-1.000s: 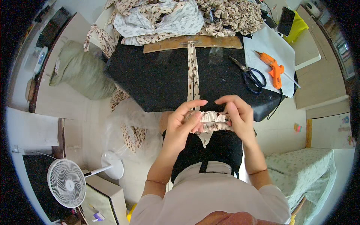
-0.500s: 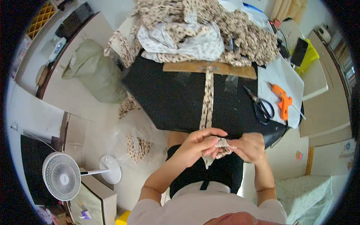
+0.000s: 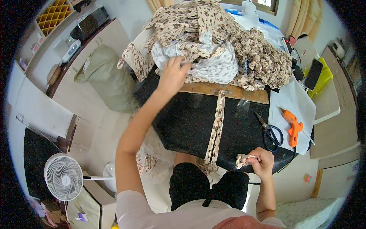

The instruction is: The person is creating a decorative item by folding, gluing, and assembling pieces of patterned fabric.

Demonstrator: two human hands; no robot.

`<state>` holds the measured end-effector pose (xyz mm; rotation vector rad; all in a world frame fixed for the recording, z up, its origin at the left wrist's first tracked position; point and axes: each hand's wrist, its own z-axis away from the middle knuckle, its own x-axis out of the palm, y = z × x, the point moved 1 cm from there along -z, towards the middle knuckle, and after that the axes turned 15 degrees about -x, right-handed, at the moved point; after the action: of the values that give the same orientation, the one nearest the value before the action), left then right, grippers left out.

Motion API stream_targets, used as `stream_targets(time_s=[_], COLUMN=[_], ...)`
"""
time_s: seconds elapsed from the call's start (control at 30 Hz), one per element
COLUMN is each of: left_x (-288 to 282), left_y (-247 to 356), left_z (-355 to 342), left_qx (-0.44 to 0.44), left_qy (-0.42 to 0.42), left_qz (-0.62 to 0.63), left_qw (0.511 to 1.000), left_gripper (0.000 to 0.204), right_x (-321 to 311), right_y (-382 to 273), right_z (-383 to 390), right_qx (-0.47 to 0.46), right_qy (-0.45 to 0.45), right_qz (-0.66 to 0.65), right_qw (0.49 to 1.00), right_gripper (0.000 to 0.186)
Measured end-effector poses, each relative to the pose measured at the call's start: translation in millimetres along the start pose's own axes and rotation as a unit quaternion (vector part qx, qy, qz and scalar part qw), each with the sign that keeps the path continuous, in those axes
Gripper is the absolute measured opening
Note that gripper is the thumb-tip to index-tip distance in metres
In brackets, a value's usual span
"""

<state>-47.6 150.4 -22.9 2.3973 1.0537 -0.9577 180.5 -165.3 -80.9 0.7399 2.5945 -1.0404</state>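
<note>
My left hand (image 3: 174, 77) is at the near left edge of the heaped fabric, its thumb and fingers apart against a white cloth with grey print (image 3: 219, 66). In my right hand (image 3: 263, 162), a small gathered piece of beige printed fabric (image 3: 243, 160), like a scrunchie, is pinched over the table's near edge. A long beige printed strip (image 3: 217, 126) runs from the wooden board (image 3: 244, 94) down the black tabletop (image 3: 183, 126) and over its front edge, above my lap.
Gathered fabric rings (image 3: 263, 61) pile up at the far right beside a large printed cloth heap (image 3: 179, 26). Dark-handled scissors (image 3: 271, 135) and an orange glue gun (image 3: 293, 128) lie at the right, the gun on white paper. A fan (image 3: 65, 177) stands left, beyond a green sack (image 3: 108, 84).
My left hand has left the gathered piece and reached forward to the cloth heap. My right hand has kept the piece and shifted right. The view has tilted up a little.
</note>
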Motion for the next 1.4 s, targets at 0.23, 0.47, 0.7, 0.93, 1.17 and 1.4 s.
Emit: stream_targets(time_s=[0.23, 0.47, 0.7, 0.93, 1.17, 1.4], left_x=[-3, -80, -232, -347, -427, -433], left_y=[-26, -79, -71, -57, -126, -121], left_z=[-48, -154, -212, -165, -86, 3], left_qx=[0.084, -0.208, -0.298, -0.307, -0.320, -0.401], left_qy=[-0.156, -0.111, 0.034, 0.004, -0.022, -0.023], left_qz=[0.074, 0.283, 0.287, 0.264, 0.215, 0.113], left_qw=[0.981, 0.930, 0.910, 0.914, 0.923, 0.909], left_gripper=[0.025, 0.048, 0.030, 0.023, 0.022, 0.042], right_x=[-6, -3, 0, 2, -2, -1], right_y=[6, 3, -2, -1, 10, 6], right_z=[0, -1, 0, 3, 18, 14], right_qx=[0.046, 0.054, 0.089, 0.067, 0.122, 0.131], right_qy=[-0.034, -0.044, -0.034, -0.022, 0.025, 0.017], right_qz=[-0.027, -0.018, -0.049, -0.036, -0.032, -0.038], right_qw=[0.998, 0.997, 0.994, 0.997, 0.992, 0.991], right_gripper=[0.016, 0.017, 0.015, 0.017, 0.017, 0.016])
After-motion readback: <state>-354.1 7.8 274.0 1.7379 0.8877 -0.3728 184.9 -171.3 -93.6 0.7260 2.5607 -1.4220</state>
